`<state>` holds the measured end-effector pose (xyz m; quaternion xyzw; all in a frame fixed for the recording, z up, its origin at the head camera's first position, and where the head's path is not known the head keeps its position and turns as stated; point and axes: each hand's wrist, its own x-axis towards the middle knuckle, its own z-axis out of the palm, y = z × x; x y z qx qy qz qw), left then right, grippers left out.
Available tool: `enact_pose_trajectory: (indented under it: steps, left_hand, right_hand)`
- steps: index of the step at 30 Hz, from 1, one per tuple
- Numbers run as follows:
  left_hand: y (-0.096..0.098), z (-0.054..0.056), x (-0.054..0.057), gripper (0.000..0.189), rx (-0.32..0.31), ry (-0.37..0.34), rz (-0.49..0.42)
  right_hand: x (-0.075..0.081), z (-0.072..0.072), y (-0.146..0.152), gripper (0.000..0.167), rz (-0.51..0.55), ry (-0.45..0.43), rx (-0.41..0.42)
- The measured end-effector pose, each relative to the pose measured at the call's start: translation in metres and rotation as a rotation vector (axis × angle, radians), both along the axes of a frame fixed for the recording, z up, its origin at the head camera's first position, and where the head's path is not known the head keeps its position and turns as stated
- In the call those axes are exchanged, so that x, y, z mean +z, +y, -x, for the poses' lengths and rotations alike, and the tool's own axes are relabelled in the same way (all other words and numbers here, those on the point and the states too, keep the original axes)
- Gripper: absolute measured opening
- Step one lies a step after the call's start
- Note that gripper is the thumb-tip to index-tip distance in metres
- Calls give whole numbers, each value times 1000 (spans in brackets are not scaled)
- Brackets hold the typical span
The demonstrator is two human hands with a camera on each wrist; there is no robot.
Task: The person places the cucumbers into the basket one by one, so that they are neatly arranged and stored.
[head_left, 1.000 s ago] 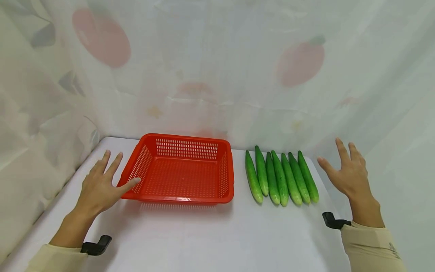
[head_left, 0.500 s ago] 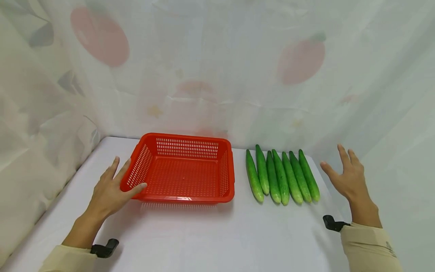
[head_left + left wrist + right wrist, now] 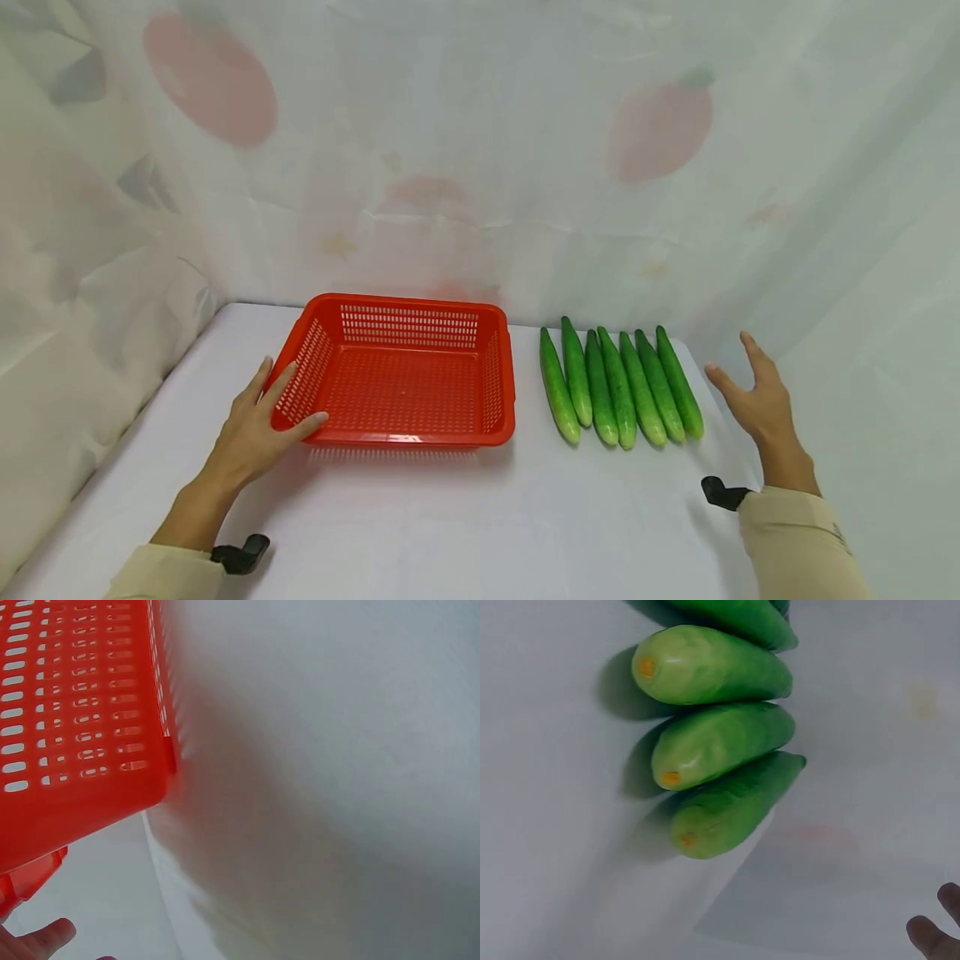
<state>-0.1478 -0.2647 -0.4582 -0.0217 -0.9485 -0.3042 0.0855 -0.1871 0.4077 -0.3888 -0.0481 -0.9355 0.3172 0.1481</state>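
Observation:
My left hand (image 3: 251, 437) is spread at the near left corner of a red plastic basket (image 3: 405, 439), its fingers overlapping the rim in the head view. In the left wrist view the slotted wall of the basket (image 3: 82, 787) fills the upper left, with fingertips at the bottom left corner. Off to the right, my right hand (image 3: 761, 408) hovers with fingers apart and holds nothing. Nearest to it lies a row of several green cucumbers (image 3: 618, 387), side by side with pale ends toward me. The right wrist view shows some cucumbers (image 3: 712, 664) close up, end on.
A white-covered table (image 3: 450, 525) carries everything. Pale fabric curtains (image 3: 480, 150) with faded fruit prints hang behind it and along both sides. Black wrist mounts (image 3: 243, 554) stick out at both cuffs.
My left hand has moved right and slightly nearer to me, onto the basket's left corner. The right hand has lowered a little. Basket and cucumbers lie where they were.

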Motion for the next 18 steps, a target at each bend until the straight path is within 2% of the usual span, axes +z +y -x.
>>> enact_pose_trajectory:
  steps: [5,10,18]
  left_hand:
    - [-1,0,-1,97,5,-3,2]
    - [-1,0,-2,102,12,-20,-1]
    - [-2,1,-4,104,13,-17,-16]
  right_hand:
    - [-13,5,6,82,117,-33,-27]
    - [-29,9,14,83,282,-40,3]
    - [-46,14,21,80,457,-81,40]
